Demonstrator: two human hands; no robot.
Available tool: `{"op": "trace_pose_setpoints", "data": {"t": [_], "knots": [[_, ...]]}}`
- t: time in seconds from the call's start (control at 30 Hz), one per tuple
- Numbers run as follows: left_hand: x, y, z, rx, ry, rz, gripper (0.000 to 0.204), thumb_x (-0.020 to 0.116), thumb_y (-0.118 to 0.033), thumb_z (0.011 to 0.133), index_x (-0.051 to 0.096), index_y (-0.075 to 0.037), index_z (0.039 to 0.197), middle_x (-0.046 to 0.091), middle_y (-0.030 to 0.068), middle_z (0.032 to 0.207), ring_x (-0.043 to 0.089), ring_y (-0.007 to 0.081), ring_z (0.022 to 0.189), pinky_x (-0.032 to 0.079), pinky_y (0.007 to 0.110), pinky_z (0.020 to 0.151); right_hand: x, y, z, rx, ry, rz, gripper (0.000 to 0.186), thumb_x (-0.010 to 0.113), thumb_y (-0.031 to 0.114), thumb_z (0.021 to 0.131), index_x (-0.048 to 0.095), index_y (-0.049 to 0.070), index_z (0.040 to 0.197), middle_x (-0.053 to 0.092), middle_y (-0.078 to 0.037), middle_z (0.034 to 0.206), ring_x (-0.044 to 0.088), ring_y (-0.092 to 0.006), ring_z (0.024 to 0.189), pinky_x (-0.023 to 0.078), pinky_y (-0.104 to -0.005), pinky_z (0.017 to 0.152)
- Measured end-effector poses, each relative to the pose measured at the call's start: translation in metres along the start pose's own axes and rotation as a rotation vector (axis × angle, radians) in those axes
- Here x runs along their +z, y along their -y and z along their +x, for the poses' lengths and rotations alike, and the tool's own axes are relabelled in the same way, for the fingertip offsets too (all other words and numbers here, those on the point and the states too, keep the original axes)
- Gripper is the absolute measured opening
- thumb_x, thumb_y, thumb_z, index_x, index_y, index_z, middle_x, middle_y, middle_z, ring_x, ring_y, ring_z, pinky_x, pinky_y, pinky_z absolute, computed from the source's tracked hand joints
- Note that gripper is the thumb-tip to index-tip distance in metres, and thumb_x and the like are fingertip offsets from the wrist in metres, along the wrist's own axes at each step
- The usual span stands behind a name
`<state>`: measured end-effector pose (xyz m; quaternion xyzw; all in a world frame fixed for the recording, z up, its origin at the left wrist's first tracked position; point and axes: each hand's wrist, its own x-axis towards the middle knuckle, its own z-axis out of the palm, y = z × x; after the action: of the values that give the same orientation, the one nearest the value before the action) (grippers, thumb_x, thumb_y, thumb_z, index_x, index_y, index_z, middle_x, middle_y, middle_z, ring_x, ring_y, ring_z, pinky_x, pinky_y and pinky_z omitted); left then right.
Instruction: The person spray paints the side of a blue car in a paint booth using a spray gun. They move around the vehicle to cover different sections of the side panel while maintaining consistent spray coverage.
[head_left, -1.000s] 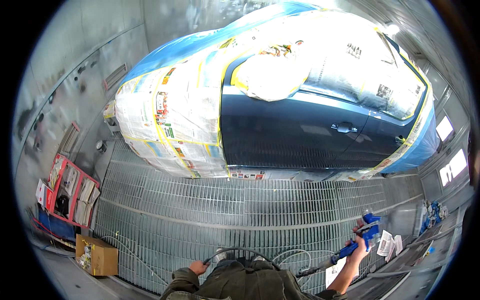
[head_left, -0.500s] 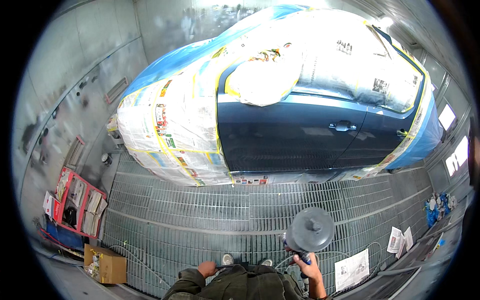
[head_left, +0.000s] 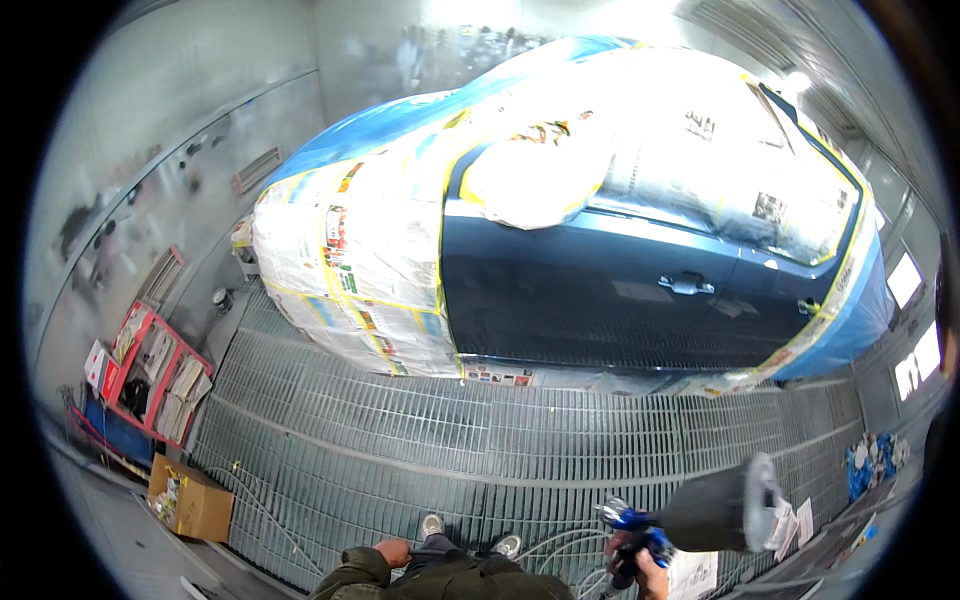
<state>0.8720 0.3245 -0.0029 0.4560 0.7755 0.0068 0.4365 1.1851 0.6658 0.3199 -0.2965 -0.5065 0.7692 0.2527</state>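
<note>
My right hand (head_left: 650, 574), low and right of my body, is wrapped around a blue and silver spray gun (head_left: 632, 520). The gun's large dark cup (head_left: 706, 508) is tipped over sideways, its pale round lid pointing right and blurred. My left hand (head_left: 393, 552) is close to my lap with its fingers curled; whatever it may hold is hidden. Ahead, apart from both hands, stands a car with a bare dark blue door (head_left: 560, 285). Newspaper masking (head_left: 380, 240), yellow tape and blue plastic film (head_left: 350, 140) cover the car around the bare panels.
Metal grating (head_left: 400, 430) forms the floor, with a pale hose (head_left: 560, 540) looping beside my right foot. At left are a red rack (head_left: 165, 375) of papers and a cardboard box (head_left: 205, 503). Crumpled blue and white material (head_left: 872, 465) lies far right, near loose newspaper sheets (head_left: 804, 520).
The spray gun has tilted from cup-lid-up to lying sideways and moved lower, its cup swinging right. My view has shifted, and my feet stand differently.
</note>
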Motion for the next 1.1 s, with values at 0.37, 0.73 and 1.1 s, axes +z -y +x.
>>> {"op": "trace_pose_setpoints", "data": {"t": [0.37,0.73,1.1], "knots": [[0.024,0.045,-0.015,-0.112,0.013,-0.140,0.042,0.056,-0.040,0.083,0.067,0.001,0.089,0.066,0.0228,0.089,0.062,0.0423,0.085,0.049,0.053,0.074,-0.012,-0.017,-0.012,-0.369,-0.356,0.029,0.038,0.053,0.036,0.095,0.055,0.002,0.111,0.062,-0.013,0.097,0.057,-0.0165,0.065,0.047,-0.0275,0.057],[0.006,0.165,-0.048,0.056,-0.067,-0.185,0.060,0.048,-0.055,0.090,0.066,0.002,0.100,0.063,0.0231,0.084,0.059,0.0428,0.077,0.046,0.054,0.071,0.126,-0.099,-0.082,-0.448,-1.127,-0.075,0.028,0.059,0.029,0.095,0.062,0.003,0.103,0.060,-0.003,0.089,0.053,-0.0134,0.072,0.044,-0.0269,0.065],[0.005,0.272,-0.078,-0.180,0.140,-0.210,0.061,0.052,-0.059,0.088,0.070,-0.001,0.090,0.065,0.0227,0.081,0.061,0.0408,0.077,0.046,0.052,0.067,0.260,-0.121,-0.143,-0.616,-0.754,-0.107,0.030,0.058,0.027,0.094,0.062,0.001,0.109,0.065,-0.010,0.097,0.061,-0.0180,0.074,0.049,-0.0277,0.053]]}}
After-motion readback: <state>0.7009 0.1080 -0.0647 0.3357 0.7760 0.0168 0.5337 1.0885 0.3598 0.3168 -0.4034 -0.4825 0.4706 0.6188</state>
